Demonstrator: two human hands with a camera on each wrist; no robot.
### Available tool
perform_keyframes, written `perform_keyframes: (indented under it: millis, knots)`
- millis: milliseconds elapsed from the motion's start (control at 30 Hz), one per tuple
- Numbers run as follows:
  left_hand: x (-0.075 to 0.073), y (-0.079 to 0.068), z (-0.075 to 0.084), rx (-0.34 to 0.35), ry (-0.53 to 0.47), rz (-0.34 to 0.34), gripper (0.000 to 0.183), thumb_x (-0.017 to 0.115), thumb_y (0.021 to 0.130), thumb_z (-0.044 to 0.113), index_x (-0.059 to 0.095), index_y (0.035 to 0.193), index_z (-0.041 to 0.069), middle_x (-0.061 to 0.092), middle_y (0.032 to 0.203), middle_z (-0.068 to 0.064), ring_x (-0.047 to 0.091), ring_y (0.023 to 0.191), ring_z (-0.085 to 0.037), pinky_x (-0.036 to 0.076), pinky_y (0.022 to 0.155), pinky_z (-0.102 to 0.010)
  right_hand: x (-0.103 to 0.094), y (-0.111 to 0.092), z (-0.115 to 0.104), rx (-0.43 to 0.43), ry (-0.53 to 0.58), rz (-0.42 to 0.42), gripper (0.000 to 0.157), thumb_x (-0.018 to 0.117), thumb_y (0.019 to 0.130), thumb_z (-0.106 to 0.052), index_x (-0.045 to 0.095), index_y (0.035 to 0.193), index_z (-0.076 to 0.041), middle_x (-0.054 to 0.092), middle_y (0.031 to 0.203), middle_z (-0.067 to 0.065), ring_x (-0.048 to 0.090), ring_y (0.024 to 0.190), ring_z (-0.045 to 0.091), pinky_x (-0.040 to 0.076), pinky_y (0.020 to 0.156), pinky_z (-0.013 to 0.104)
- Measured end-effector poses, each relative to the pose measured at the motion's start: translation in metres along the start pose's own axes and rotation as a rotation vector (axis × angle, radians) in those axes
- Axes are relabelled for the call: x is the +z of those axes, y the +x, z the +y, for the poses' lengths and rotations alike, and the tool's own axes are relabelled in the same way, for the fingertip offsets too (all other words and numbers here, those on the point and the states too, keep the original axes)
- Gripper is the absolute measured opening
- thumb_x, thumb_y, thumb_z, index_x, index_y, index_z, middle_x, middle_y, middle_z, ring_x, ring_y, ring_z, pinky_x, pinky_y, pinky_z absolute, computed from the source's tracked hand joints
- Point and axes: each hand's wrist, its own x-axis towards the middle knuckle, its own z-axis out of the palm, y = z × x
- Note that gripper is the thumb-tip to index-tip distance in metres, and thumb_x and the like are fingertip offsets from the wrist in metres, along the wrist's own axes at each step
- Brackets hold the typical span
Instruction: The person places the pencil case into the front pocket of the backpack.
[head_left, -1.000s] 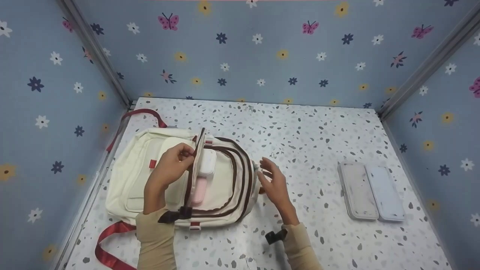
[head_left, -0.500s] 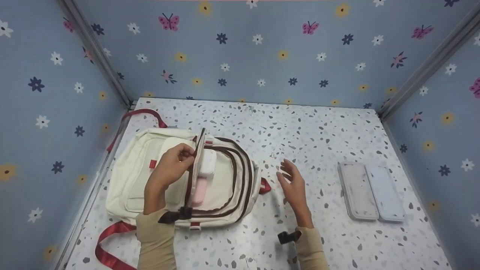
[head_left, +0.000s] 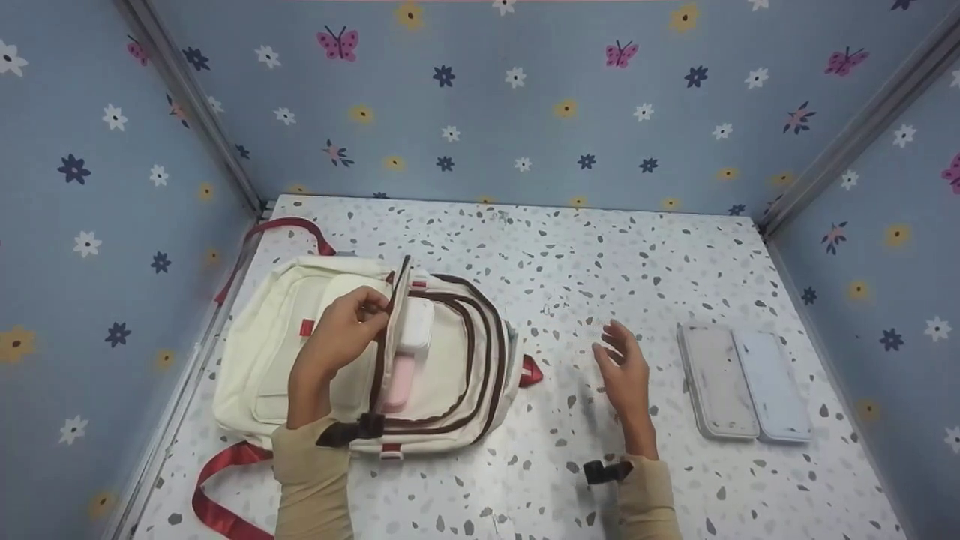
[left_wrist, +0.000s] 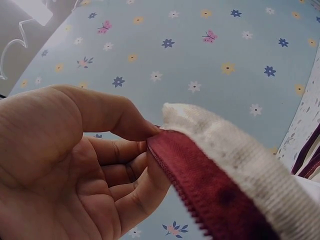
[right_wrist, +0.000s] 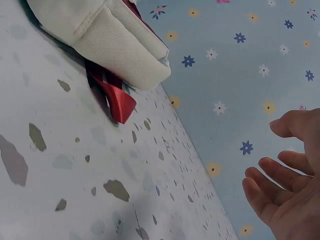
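Note:
A cream backpack (head_left: 255, 352) with brown zip edges lies on the speckled table, its front pocket unzipped. My left hand (head_left: 341, 334) pinches the zipped edge of the pocket flap (head_left: 395, 322) between thumb and fingers and holds it raised; the left wrist view shows the dark red zipper tape (left_wrist: 200, 175) at the fingertips. Inside the pocket sit a white rounded case (head_left: 415, 326) and a pink rounded case (head_left: 400, 384), both partly hidden by the flap. To the right of the bag, my right hand (head_left: 626, 371) hovers over the table with relaxed, parted fingers and holds nothing.
Two flat cases, one greyish (head_left: 718, 382) and one pale blue (head_left: 772, 386), lie side by side at the right. A red loop (head_left: 531, 370) sticks out from the bag's right end. Red straps (head_left: 225, 499) trail at its left. Flower-patterned walls (head_left: 517, 97) enclose the table.
My right hand has moved away from the bag's right end, rightward toward the flat cases. The left hand keeps holding the flap in the same place.

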Motion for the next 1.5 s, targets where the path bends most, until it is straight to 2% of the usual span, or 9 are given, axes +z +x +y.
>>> perform_keyframes:
  millis: [300,533,733,800,1033,1133,1267,1500]
  knots:
    - [0.001,0.0,0.0,-0.012,-0.001,0.002,0.015,0.052,0.091,0.005,0.058,0.103,-0.002,0.057,0.09,-0.01,0.051,0.079,-0.016,0.043,0.065,-0.025,-0.031,0.005,0.015,0.027,0.008,0.078,0.052,0.061,0.091,-0.005,0.042,0.137,0.006,0.05,0.131,0.029,0.048,0.124,0.042,0.038,0.105,0.049]
    - [0.001,0.0,0.001,-0.018,-0.007,0.004,0.016,0.053,0.091,0.007,0.058,0.104,-0.001,0.057,0.091,-0.011,0.051,0.08,-0.016,0.044,0.067,-0.026,-0.057,0.006,0.056,0.131,-0.035,0.137,0.057,0.062,0.092,-0.015,0.04,0.143,-0.008,0.048,0.14,0.016,0.046,0.13,0.032,0.036,0.109,0.043]
    - [0.001,0.0,0.0,-0.019,-0.003,-0.008,0.017,0.051,0.092,0.007,0.057,0.106,-0.001,0.057,0.093,-0.01,0.05,0.081,-0.016,0.041,0.068,-0.026,-0.078,-0.001,0.07,0.131,-0.08,0.196,0.059,0.064,0.091,-0.02,0.039,0.143,-0.008,0.045,0.143,0.014,0.042,0.132,0.03,0.032,0.111,0.042]
    - [0.002,0.0,0.001,-0.026,-0.002,-0.009,0.017,0.051,0.092,0.005,0.057,0.106,-0.002,0.057,0.093,-0.01,0.05,0.081,-0.016,0.042,0.068,-0.025,-0.084,-0.002,0.072,0.158,-0.089,0.219,0.06,0.064,0.091,-0.022,0.038,0.144,-0.009,0.044,0.144,0.012,0.042,0.133,0.029,0.033,0.111,0.04]
    - [-0.003,-0.013,0.033,-0.032,-0.011,-0.015,0.016,0.049,0.091,0.0,0.056,0.104,-0.008,0.056,0.091,-0.014,0.05,0.081,-0.017,0.042,0.067,-0.024,-0.103,-0.009,0.08,0.26,-0.138,0.273,0.062,0.062,0.092,-0.03,0.035,0.146,-0.013,0.04,0.147,0.01,0.038,0.136,0.027,0.031,0.112,0.039]
    - [-0.004,-0.016,0.038,-0.011,-0.018,-0.013,0.016,0.049,0.091,0.0,0.056,0.103,-0.008,0.057,0.091,-0.014,0.05,0.079,-0.015,0.042,0.065,-0.023,-0.111,-0.012,0.084,0.283,-0.132,0.297,0.064,0.062,0.092,-0.031,0.034,0.147,-0.012,0.037,0.149,0.011,0.034,0.139,0.028,0.028,0.114,0.039]
    - [-0.004,-0.015,0.035,-0.011,-0.021,-0.011,0.016,0.049,0.091,0.0,0.056,0.103,-0.008,0.057,0.09,-0.013,0.05,0.078,-0.015,0.042,0.064,-0.023,-0.121,-0.014,0.089,0.303,-0.122,0.335,0.067,0.064,0.091,-0.03,0.034,0.147,-0.01,0.035,0.149,0.014,0.031,0.14,0.03,0.025,0.116,0.037]
    - [0.001,0.0,0.0,0.005,-0.016,0.002,0.016,0.053,0.091,0.006,0.057,0.104,-0.002,0.057,0.092,-0.009,0.05,0.081,-0.015,0.042,0.066,-0.024,-0.134,-0.016,0.092,0.385,-0.202,0.357,0.067,0.059,0.093,-0.034,0.03,0.149,-0.011,0.03,0.152,0.015,0.027,0.142,0.03,0.024,0.116,0.039]
